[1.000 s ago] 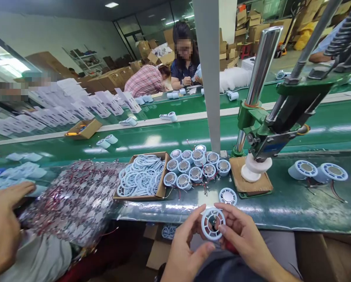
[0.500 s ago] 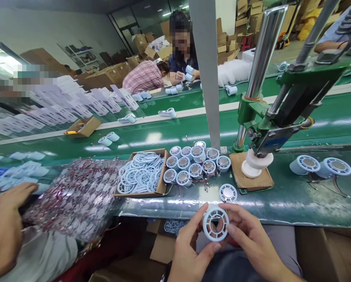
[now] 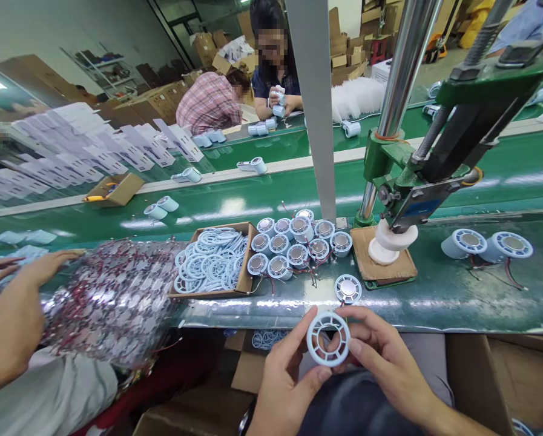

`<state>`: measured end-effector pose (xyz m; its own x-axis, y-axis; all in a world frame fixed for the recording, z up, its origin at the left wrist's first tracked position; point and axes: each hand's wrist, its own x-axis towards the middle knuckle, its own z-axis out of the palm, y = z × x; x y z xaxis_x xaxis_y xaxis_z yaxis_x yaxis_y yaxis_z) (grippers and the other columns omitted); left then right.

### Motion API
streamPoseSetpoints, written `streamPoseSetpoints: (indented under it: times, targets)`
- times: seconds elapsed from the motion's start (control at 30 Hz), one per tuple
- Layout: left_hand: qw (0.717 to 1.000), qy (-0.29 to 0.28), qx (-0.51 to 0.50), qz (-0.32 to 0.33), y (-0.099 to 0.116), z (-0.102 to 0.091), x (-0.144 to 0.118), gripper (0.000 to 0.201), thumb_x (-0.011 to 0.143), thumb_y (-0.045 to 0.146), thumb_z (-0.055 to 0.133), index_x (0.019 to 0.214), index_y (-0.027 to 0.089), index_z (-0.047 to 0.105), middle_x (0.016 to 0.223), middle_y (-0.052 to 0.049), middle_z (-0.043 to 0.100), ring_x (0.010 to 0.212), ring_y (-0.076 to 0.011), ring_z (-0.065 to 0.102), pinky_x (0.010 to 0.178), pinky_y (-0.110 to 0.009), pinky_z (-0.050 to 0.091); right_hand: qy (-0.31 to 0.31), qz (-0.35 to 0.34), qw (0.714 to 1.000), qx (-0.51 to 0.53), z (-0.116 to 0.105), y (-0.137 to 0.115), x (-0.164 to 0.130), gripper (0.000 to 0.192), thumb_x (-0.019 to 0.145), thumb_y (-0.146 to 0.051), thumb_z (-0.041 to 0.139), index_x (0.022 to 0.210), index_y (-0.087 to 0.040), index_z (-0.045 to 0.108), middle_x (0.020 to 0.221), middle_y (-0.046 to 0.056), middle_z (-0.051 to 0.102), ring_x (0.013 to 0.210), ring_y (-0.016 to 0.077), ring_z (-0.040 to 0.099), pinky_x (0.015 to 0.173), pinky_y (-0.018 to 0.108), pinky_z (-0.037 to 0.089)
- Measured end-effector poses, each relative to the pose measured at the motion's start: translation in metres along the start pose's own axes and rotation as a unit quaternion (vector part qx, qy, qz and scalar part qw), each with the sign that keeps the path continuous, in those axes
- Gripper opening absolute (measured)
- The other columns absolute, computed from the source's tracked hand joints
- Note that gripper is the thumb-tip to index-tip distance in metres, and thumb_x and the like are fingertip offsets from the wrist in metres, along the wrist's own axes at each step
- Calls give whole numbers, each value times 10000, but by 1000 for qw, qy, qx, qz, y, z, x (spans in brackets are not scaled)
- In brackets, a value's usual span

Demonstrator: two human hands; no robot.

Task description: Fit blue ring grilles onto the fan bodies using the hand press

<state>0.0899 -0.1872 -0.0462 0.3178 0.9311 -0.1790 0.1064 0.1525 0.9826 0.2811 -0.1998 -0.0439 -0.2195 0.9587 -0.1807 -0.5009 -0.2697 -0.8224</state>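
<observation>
1. Left hand [image 3: 283, 387]: low in the view, below the bench edge, fingers and thumb pinching the left rim of a pale blue slotted ring [image 3: 328, 338].
2. Right hand [image 3: 384, 363]: opposite the left, fingertips gripping the right rim of the same ring. The ring sits face-on to the camera, held between both hands over the lap, just in front of the green bench [image 3: 457, 297].
3. Single round speaker unit [image 3: 348, 289]: blue rim, metal centre, lying flat on the bench just beyond the held ring.
4. Cluster of like speaker units [image 3: 298, 245]: about a dozen, packed together with red and black leads, behind the single unit.
5. Cardboard tray [image 3: 246, 275]: left of the cluster, heaped with loose blue rings.
6. Green hand press [image 3: 402, 181]: right of the cluster, chrome column upright, white round pad under its head, standing on a brown board [image 3: 380, 269].
7. Two more speaker units [image 3: 487, 245]: side by side, far right of the bench.
8. Clear bag of small wired parts [image 3: 117, 297]: left end of the bench; a co-worker's hand [image 3: 12, 321] rests at its left edge.
9. Two other people [image 3: 253, 79]: seated beyond the far conveyor, one handling a blue part.
</observation>
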Motion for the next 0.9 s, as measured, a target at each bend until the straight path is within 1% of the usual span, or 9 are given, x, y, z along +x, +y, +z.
streamPoseSetpoints:
  times: [0.1, 0.2, 0.37, 0.53, 0.6, 0.67, 0.77, 0.83, 0.9]
  targets:
    - [1000, -6, -4, 0, 0, -2, -1, 703, 841, 441, 765, 1456, 184, 543, 1261, -147, 726, 1127, -314, 708, 993, -377, 569, 1, 10, 1000, -11, 1, -2, 0, 439, 904, -517, 672, 1183, -187, 593, 844, 57, 740, 726, 144, 696, 755, 295, 569]
    - [1000, -14, -17, -3, 0, -2, -1, 696, 845, 438, 762, 1459, 195, 540, 1283, -143, 717, 1150, -317, 700, 1008, -384, 561, -3, 10, 1000, -7, 2, -3, 1, 436, 906, -537, 658, 1160, -191, 582, 825, 55, 738, 714, 154, 695, 749, 311, 571]
    - [1000, -12, -20, -4, 2, -2, -1, 699, 838, 442, 768, 1452, 188, 548, 1278, -149, 720, 1154, -332, 699, 1004, -396, 566, -10, 1, 1000, 10, 1, -1, -1, 404, 922, -510, 648, 1170, -202, 562, 808, 37, 728, 713, 149, 693, 756, 305, 566]
    - [1000, -15, 6, -11, 1, -4, -2, 684, 851, 462, 747, 1448, 193, 553, 1334, -147, 688, 1123, -320, 714, 999, -396, 572, -16, -6, 1000, 11, 0, 0, -3, 388, 954, -520, 596, 1183, -208, 562, 861, 51, 734, 754, 156, 702, 774, 309, 566]
    - [1000, -8, 20, -16, -2, -4, -3, 673, 857, 491, 728, 1441, 200, 562, 1371, -148, 662, 1130, -318, 710, 1009, -403, 566, -26, -13, 1000, 6, -1, 2, -4, 372, 960, -505, 595, 1190, -216, 556, 884, 53, 739, 778, 153, 706, 784, 302, 567]
    - [999, 18, 30, -20, -8, -4, -6, 646, 844, 529, 727, 1401, 225, 608, 1380, -140, 655, 1145, -321, 699, 1025, -412, 554, -32, -23, 999, -12, -3, 4, -4, 369, 946, -488, 624, 1195, -224, 555, 916, 60, 742, 814, 159, 713, 796, 303, 571]
    - [997, 69, 39, -16, -14, -1, -11, 596, 798, 561, 762, 1301, 249, 692, 1319, -132, 687, 1144, -325, 686, 1033, -419, 544, -17, -45, 996, -69, -5, 9, -4, 345, 915, -447, 678, 1162, -228, 575, 925, 70, 743, 851, 179, 724, 806, 312, 580]
    - [997, 75, 16, -3, -14, 2, -12, 595, 792, 547, 776, 1303, 254, 687, 1191, -119, 728, 1063, -292, 705, 990, -389, 564, 0, -63, 993, -102, -6, 12, -4, 313, 909, -434, 685, 1128, -233, 588, 892, 68, 743, 854, 190, 733, 804, 314, 584]
    - [997, 66, -28, 16, -11, 6, -11, 619, 810, 526, 771, 1350, 252, 645, 1035, -85, 732, 939, -237, 713, 908, -337, 587, 9, -70, 991, -114, -6, 13, -4, 291, 913, -443, 673, 1106, -240, 596, 867, 67, 743, 838, 199, 739, 780, 313, 591]
